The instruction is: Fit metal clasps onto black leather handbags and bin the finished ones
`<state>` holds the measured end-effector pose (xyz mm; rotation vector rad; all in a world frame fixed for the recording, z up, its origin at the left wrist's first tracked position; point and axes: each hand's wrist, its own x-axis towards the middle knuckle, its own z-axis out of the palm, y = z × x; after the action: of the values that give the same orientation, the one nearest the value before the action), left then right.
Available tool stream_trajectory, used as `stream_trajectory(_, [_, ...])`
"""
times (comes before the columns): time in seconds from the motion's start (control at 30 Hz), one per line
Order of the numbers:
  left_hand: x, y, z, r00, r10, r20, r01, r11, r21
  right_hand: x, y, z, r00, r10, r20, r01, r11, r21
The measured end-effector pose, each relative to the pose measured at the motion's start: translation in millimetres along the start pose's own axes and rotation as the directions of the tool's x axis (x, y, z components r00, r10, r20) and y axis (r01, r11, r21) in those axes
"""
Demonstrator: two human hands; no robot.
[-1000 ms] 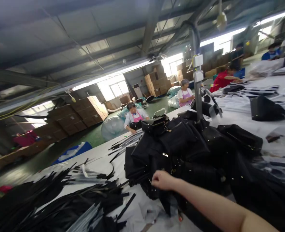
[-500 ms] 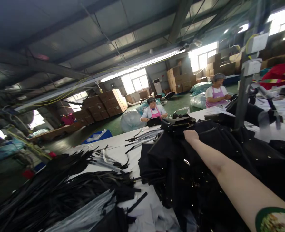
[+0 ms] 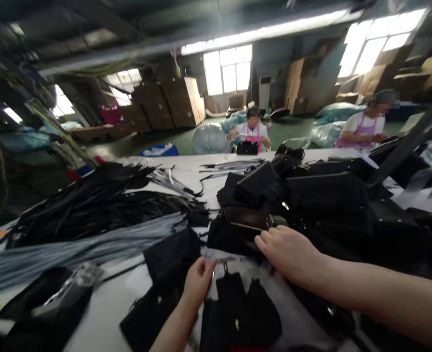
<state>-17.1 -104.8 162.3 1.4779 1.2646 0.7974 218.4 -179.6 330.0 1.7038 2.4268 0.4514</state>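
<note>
My right hand [image 3: 287, 252] is closed on the edge of a black bag [image 3: 216, 237] whose opening shows a brownish lining and a gold-coloured line like a zipper. Lower and to the left, my left hand [image 3: 199, 278] has its fingers curled in a pinch. What lies between them is too blurred to make out. Just right of it, a black piece with two upright tabs and a small gold fitting [image 3: 237, 323] lies on the white table [image 3: 106, 293]. Left of it rest dark fabric pieces [image 3: 174, 254]. Behind my right hand rises a heap of black bags [image 3: 329, 195].
Black straps [image 3: 102, 210] are piled at the left, with grey strips [image 3: 73, 244] in front. Two people in pink aprons [image 3: 251, 134] sit across the table. A slanting dark post [image 3: 410, 139] stands at the right. Cardboard boxes [image 3: 179, 102] are stacked behind.
My view has tipped down and levelled. My right hand has come nearer from the top of the heap, with a black bag now in it. My left hand has come into view.
</note>
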Motion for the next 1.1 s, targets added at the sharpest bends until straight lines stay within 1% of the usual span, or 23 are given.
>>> stream_trajectory(0.03, [-1, -2, 1.5, 0.999, 0.048, 0.003, -0.048, 0.991, 0.128, -4, -28, 11, 0.995, -0.063, 0.073, 0.057, 0.995, 0.078])
stream_trajectory(0.07, [-3, -6, 3.4, 0.998, 0.044, 0.036, -0.052, 0.966, 0.252, -7, -53, 23, 0.983, -0.122, 0.137, 0.099, 0.981, 0.165])
stream_trajectory(0.1, [-5, -12, 5.5, 0.998, 0.003, 0.057, -0.023, 0.929, 0.370, -9, -76, 34, 0.967, -0.174, 0.186, 0.124, 0.959, 0.255])
stream_trajectory(0.17, [-12, -30, 8.0, 0.989, -0.102, 0.104, 0.035, 0.859, 0.510, -11, -111, 52, 0.938, -0.250, 0.239, 0.135, 0.900, 0.414])
stream_trajectory(0.27, [-26, -59, 0.7, 0.987, -0.153, 0.052, 0.096, 0.813, 0.574, -7, -140, 68, 0.907, -0.312, 0.281, 0.095, 0.805, 0.586])
stream_trajectory(0.33, [-33, -74, -11.1, 0.988, -0.150, -0.019, 0.133, 0.805, 0.579, -4, -145, 77, 0.880, -0.339, 0.333, 0.013, 0.718, 0.696])
stream_trajectory(0.37, [-36, -80, -17.7, 0.987, -0.150, -0.053, 0.154, 0.813, 0.561, -2, -145, 82, 0.852, -0.374, 0.366, -0.046, 0.643, 0.765])
stream_trajectory(0.4, [-38, -85, -24.0, 0.985, -0.149, -0.090, 0.174, 0.830, 0.530, 1, -143, 89, 0.809, -0.432, 0.399, -0.123, 0.539, 0.833])
stream_trajectory(0.43, [-41, -90, -29.5, 0.981, -0.150, -0.127, 0.193, 0.851, 0.488, 5, -140, 96, 0.746, -0.513, 0.425, -0.222, 0.410, 0.885])
stream_trajectory(0.47, [-44, -95, -33.9, 0.975, -0.155, -0.159, 0.210, 0.872, 0.442, 10, -138, 105, 0.667, -0.604, 0.437, -0.338, 0.278, 0.899])
stream_trajectory(0.5, [-48, -100, -36.9, 0.969, -0.164, -0.183, 0.226, 0.889, 0.397, 17, -136, 115, 0.581, -0.686, 0.438, -0.454, 0.173, 0.874])
stream_trajectory(0.53, [-52, -104, -38.7, 0.964, -0.177, -0.199, 0.240, 0.901, 0.362, 26, -136, 124, 0.497, -0.750, 0.436, -0.554, 0.113, 0.825])
stream_trajectory(0.57, [-58, -109, -39.3, 0.959, -0.187, -0.211, 0.251, 0.907, 0.337, 37, -138, 134, 0.421, -0.792, 0.442, -0.621, 0.104, 0.777])
stream_trajectory(0.6, [-64, -113, -38.9, 0.956, -0.193, -0.222, 0.258, 0.913, 0.317, 50, -143, 144, 0.366, -0.808, 0.462, -0.647, 0.136, 0.750])
stream_trajectory(0.63, [-70, -117, -38.0, 0.952, -0.194, -0.236, 0.261, 0.919, 0.294, 64, -151, 153, 0.357, -0.789, 0.500, -0.631, 0.191, 0.752])
stream_trajectory(0.67, [-77, -121, -36.7, 0.948, -0.193, -0.251, 0.261, 0.926, 0.272, 77, -161, 163, 0.395, -0.740, 0.545, -0.588, 0.252, 0.768])
stream_trajectory(0.73, [-91, -126, -34.4, 0.941, -0.190, -0.280, 0.259, 0.937, 0.235, 102, -186, 180, 0.552, -0.591, 0.588, -0.487, 0.344, 0.803])
stream_trajectory(0.77, [-97, -128, -33.9, 0.937, -0.192, -0.293, 0.261, 0.940, 0.218, 111, -200, 188, 0.624, -0.523, 0.580, -0.451, 0.365, 0.815])
stream_trajectory(0.8, [-103, -130, -33.9, 0.933, -0.199, -0.301, 0.267, 0.942, 0.202, 118, -214, 196, 0.669, -0.482, 0.566, -0.432, 0.367, 0.824])
stream_trajectory(0.83, [-108, -131, -34.7, 0.927, -0.211, -0.309, 0.276, 0.943, 0.185, 121, -227, 203, 0.685, -0.476, 0.551, -0.428, 0.350, 0.833])
stream_trajectory(0.93, [-117, -138, -41.6, 0.899, -0.267, -0.348, 0.330, 0.934, 0.137, 114, -260, 220, 0.692, -0.523, 0.497, -0.423, 0.264, 0.867])
stream_trajectory(1.0, [-121, -146, -48.8, 0.864, -0.313, -0.394, 0.381, 0.918, 0.107, 103, -275, 228, 0.717, -0.531, 0.451, -0.403, 0.213, 0.890])
stream_trajectory(1.1, [-124, -161, -59.2, 0.810, -0.389, -0.438, 0.453, 0.890, 0.047, 89, -289, 237, 0.749, -0.521, 0.409, -0.363, 0.194, 0.911])
